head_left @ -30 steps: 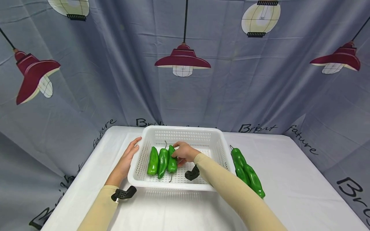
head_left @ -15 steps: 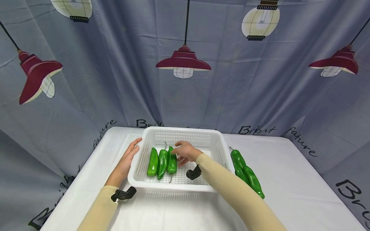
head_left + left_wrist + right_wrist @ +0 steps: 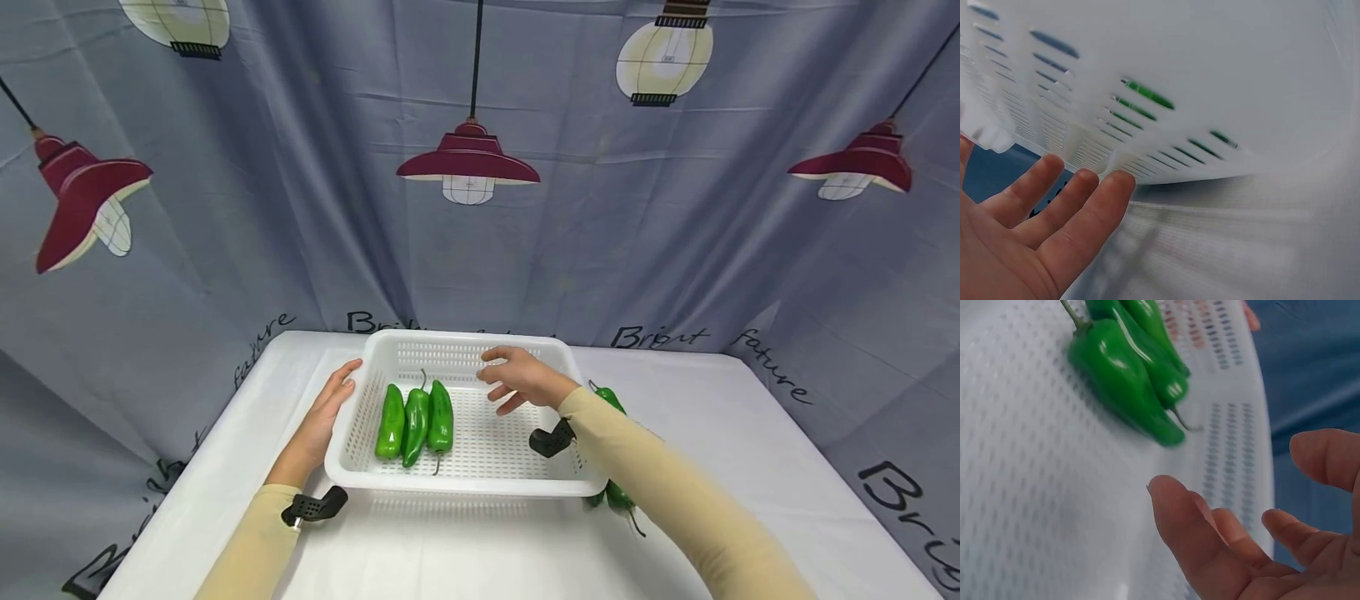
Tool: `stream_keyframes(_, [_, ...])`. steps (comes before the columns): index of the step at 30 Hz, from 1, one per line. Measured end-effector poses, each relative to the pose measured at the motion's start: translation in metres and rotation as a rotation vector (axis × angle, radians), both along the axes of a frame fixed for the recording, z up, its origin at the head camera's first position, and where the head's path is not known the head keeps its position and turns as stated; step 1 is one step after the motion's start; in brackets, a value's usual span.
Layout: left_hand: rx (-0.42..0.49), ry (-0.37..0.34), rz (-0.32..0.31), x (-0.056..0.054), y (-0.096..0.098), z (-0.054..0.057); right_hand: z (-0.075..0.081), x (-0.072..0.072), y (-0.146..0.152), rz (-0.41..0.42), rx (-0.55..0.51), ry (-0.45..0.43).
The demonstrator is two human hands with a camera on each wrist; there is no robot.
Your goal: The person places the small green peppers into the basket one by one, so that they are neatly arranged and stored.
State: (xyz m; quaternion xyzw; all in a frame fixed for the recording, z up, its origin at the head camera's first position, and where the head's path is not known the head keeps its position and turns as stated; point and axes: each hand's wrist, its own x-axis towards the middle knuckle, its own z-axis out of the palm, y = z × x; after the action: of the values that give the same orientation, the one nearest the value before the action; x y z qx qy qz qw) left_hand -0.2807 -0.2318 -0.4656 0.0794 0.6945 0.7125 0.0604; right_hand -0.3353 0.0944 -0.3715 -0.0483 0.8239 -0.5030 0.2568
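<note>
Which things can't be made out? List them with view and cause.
Head: parts of the loose peppers on the table, hence their number; the right sleeve covers them.
Left wrist: most of the three peppers; the basket wall leaves only green slivers.
Right wrist: the far ends of two, cut off by the top edge.

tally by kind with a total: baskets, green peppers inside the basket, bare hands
White basket: 1
Green peppers inside it, left, middle and right: 3
Bare hands, left hand and right hand: 2
Total: 6
</note>
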Motion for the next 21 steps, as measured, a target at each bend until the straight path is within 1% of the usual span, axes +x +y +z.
stream_keyframes(6, [0.009, 0.002, -0.009, -0.001, -0.001, -0.001, 0.028, 0.003, 0.046, -0.018, 0.015, 0.039])
stream_keyframes(9, [0.012, 0.001, -0.013, 0.000, -0.002, 0.000, 0.038, 0.006, 0.070, -0.026, 0.029, 0.069])
stream_keyframes(14, [0.016, 0.005, -0.013, 0.000, -0.001, 0.001, 0.040, 0.014, 0.113, -0.063, 0.044, 0.111])
stream_keyframes(21, [0.020, 0.006, -0.006, -0.001, -0.001, -0.002, 0.034, 0.032, 0.167, -0.103, 0.074, 0.132])
